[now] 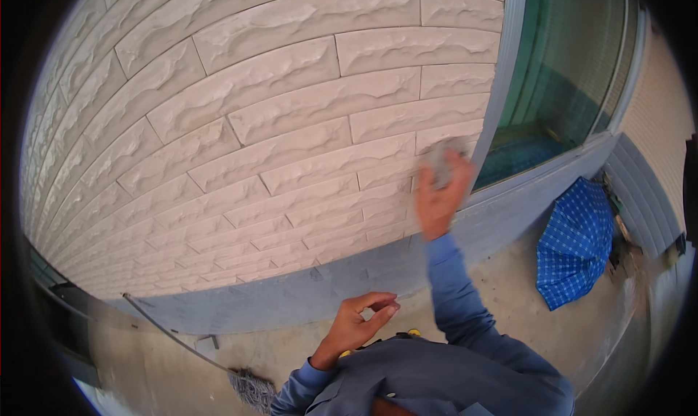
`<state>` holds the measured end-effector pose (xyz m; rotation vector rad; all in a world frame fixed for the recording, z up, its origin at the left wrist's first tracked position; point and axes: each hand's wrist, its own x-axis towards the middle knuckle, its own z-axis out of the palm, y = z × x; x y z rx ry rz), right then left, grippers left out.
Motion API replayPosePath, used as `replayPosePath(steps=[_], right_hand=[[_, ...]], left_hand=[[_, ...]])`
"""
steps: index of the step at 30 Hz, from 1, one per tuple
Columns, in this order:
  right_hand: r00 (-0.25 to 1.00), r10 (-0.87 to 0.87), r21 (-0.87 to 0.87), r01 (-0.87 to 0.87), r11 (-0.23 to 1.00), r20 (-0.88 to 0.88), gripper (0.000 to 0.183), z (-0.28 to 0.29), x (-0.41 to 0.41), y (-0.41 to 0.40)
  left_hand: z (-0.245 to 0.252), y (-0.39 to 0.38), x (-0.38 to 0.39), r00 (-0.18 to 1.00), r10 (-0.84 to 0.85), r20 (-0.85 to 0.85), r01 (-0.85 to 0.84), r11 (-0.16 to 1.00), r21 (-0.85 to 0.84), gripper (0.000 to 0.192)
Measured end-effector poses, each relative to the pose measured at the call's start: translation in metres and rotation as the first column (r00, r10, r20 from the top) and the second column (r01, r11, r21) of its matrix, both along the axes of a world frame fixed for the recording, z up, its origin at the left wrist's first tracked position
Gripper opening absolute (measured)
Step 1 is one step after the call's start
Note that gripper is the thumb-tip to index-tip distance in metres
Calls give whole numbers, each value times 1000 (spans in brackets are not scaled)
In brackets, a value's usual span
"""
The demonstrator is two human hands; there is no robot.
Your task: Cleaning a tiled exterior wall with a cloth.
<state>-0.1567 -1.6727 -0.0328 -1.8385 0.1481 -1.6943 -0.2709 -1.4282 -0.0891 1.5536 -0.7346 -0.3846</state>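
My right hand [439,201] reaches up with its fingers around a grey cloth or pad [439,162]. Blur hides what exactly the grey thing is. It lies over the wall of pale split-face bricks or panels [305,94], close to the grey window frame [487,127]. Low in front of my body, my left hand [360,320] is loosely curled, with a gap between thumb and index finger. I see nothing in it, and it is apart from the wall.
Right of the wall stands a glass window [561,78]. A blue checked umbrella [578,247] rests spread on the concrete floor [501,301]. A grey string mop [253,389] lies at lower left, its handle [169,331] leaning on the grey wall base [229,304].
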Motion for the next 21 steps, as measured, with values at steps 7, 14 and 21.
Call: replayPosePath(steps=[7,14,21], right_hand=[[988,28,-231,-62,971,-151,51,-20,-6,58],[990,-132,-3,133,991,56,51,-8,18,82],[968,47,-139,-84,987,-247,51,-45,-7,127]], left_hand=[[-7,79,3,998,-66,-13,68,985,160,21],[-25,139,-13,983,29,-180,5,983,185,21],[-33,157,-17,988,51,-148,-5,954,299,21]])
